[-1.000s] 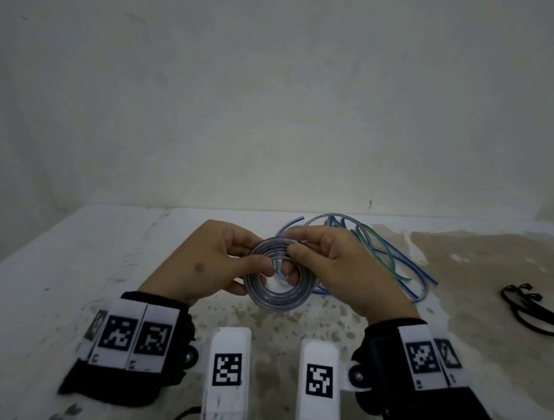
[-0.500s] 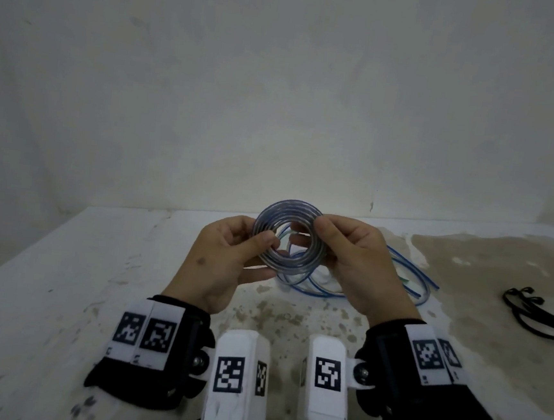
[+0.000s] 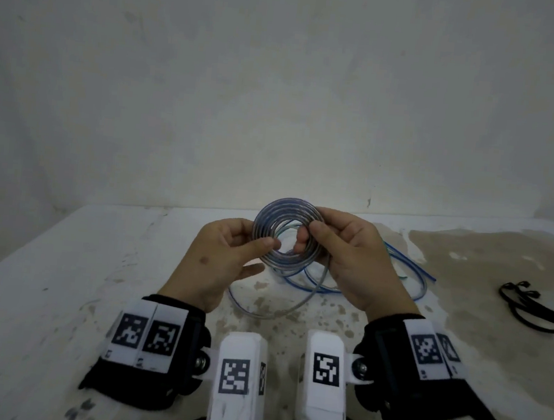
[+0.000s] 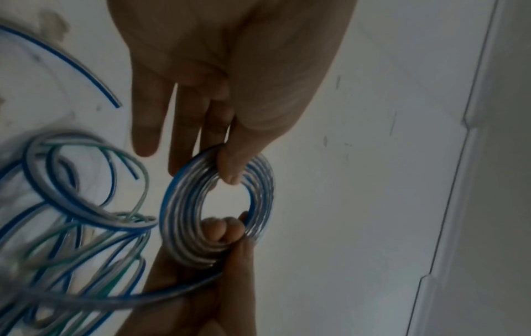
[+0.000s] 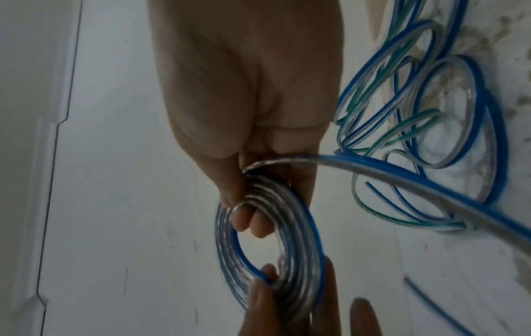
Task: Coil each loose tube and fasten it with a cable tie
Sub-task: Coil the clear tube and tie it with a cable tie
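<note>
— Above the table (image 3: 44, 290), what were the hands doing?

— Both held one coil (image 3: 285, 237) of clear tube with a blue stripe, lifted clear of the surface and standing roughly upright between them. The left hand (image 3: 221, 258) pinched the coil's left side, thumb on the near face and fingers behind it. The right hand (image 3: 355, 260) pinched the right side the same way, with fingertips (image 5: 250, 222) poking through the middle hole.

— Was the whole tube wound up?

— No. A loose tail (image 3: 298, 298) ran out from the coil under the right hand, drooped to the table and curved back toward the left wrist. From the right wrist camera it left the coil's outer turn beside the thumb.

— And the other tubes?

— A tangle of loose tubes (image 3: 406, 281), blue-striped and green-striped, lay on the table just behind and to the right of the hands, partly hidden by them.

— Any ties?

— A bunch of black cable ties (image 3: 528, 305) lay well apart on the far right of the table, on a brown stained patch. Neither hand touched them.

— Was the coil fastened?

— I saw only fingers holding its turns together.
</note>
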